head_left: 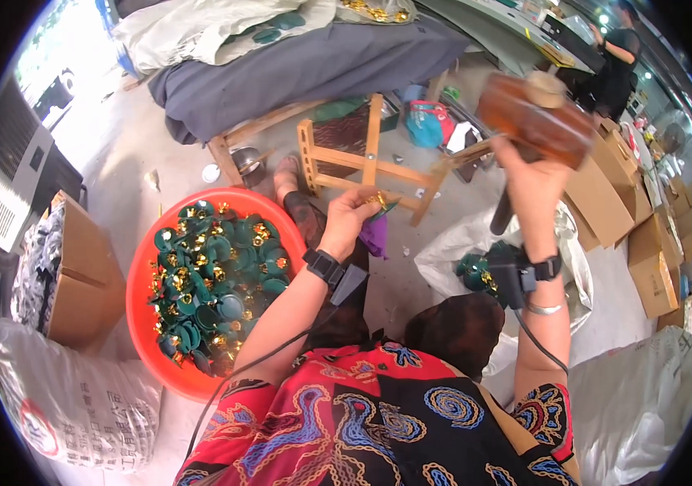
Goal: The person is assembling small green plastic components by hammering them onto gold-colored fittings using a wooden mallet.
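My left hand [344, 223] pinches a small gold-and-green piece [378, 204] between thumb and fingers, just right of the basin. Raised at the right, my right hand [536, 182] is closed round the dark handle of a reddish-brown wooden mallet [516, 117]; its head is smeared by motion. The mallet is well apart from the piece. To the left, an orange-red basin [137, 324] holds many similar dark green round pieces [200, 283] with shiny gold parts. More green-and-gold pieces [476, 271] show on a white sack by my right forearm, partly hidden by a wrist device.
A wooden frame [370, 150] stands ahead of my hands, before a grey-draped bench [305, 73]. Cardboard boxes [605, 190] line the right, and another box [83, 275] sits left of the basin. White sacks [79, 405] flank me. A person [617, 61] stands far right.
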Demonstrator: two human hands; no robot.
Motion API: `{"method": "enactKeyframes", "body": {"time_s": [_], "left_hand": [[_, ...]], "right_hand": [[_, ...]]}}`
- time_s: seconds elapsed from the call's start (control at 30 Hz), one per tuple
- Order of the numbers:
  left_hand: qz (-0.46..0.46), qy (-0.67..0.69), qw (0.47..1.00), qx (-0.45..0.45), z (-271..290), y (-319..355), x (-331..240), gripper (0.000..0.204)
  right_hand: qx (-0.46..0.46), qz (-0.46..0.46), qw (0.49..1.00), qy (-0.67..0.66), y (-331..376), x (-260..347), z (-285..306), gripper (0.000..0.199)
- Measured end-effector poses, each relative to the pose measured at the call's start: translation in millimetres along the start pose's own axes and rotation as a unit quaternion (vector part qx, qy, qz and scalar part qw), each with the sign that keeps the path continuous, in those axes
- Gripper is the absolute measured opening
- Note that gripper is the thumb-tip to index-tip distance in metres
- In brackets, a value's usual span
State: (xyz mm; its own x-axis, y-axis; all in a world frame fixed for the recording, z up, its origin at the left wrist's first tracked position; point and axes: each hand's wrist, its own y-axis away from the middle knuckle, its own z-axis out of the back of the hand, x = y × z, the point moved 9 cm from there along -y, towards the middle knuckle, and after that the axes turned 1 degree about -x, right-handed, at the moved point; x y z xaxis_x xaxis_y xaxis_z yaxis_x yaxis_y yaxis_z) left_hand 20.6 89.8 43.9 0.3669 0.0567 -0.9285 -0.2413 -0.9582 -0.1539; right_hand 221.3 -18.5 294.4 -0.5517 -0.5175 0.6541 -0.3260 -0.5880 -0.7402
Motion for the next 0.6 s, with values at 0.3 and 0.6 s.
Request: {"method": "enactKeyframes", "body": {"time_s": [0.3,0.6], "left_hand": [[0.027,0.012,0.97,0.243,-176,11,52,0.062],[-0.207,-0.352,0.906,-0.111,29,51,-7,0.014]], "right_hand": [[-0.079,0.038,0.996,-0.022,26,55,35,0.051],[0.001,0.002,1.0,0.025,59,10,-24,0.054]]}}
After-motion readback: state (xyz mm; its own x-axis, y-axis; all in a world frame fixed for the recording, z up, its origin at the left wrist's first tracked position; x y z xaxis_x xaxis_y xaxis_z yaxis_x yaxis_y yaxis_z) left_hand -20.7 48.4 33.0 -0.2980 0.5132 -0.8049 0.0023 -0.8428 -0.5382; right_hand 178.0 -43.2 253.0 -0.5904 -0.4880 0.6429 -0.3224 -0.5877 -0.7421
